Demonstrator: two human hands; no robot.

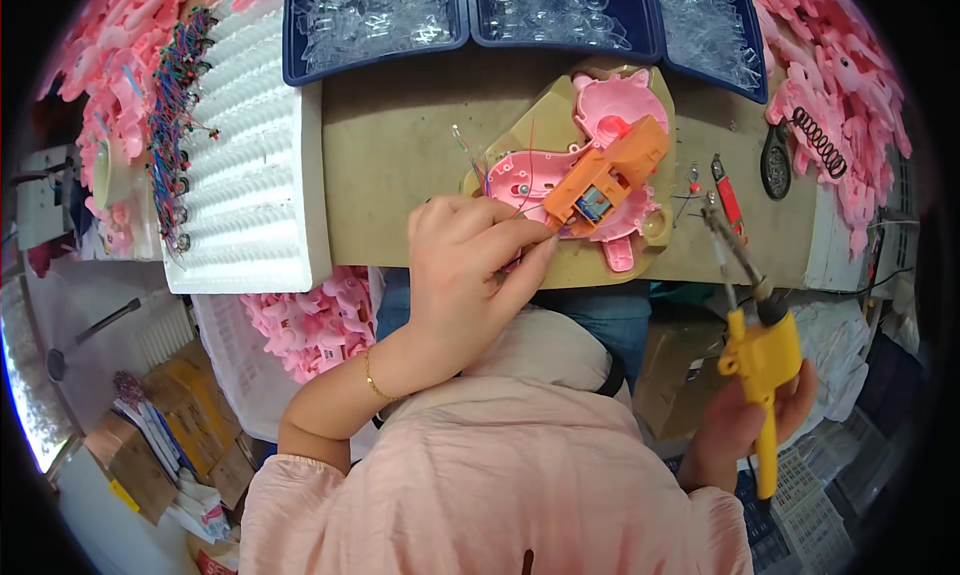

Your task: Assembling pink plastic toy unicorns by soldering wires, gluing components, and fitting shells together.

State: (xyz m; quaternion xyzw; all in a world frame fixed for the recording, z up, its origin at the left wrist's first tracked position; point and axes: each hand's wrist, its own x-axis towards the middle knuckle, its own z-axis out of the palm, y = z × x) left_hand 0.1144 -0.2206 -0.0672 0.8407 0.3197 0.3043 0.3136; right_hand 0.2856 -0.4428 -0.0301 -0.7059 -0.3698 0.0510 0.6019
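Observation:
My left hand [455, 275] is closed in a pinch at the lower left corner of an orange plastic housing [636, 157], on a thin wire [531, 160] mostly hidden by the fingers. The housing lies over an open pink animal-shaped toy shell [612, 100], and a small component shows in its opening. Under the shell is a tan shaped holder [548, 120]. In my right hand [735, 420] is a yellow soldering gun [770, 355]. Its dark tip points up toward the table edge, apart from the shell.
Blue bins [470, 30] of clear plastic parts line the back. On the left stands a white ridged tray [250, 155] with bundled coloured wires [175, 145]. A red-handled tool [728, 197] and a coiled black spring [818, 143] lie right. Pink toy parts [840, 75] pile up at both sides.

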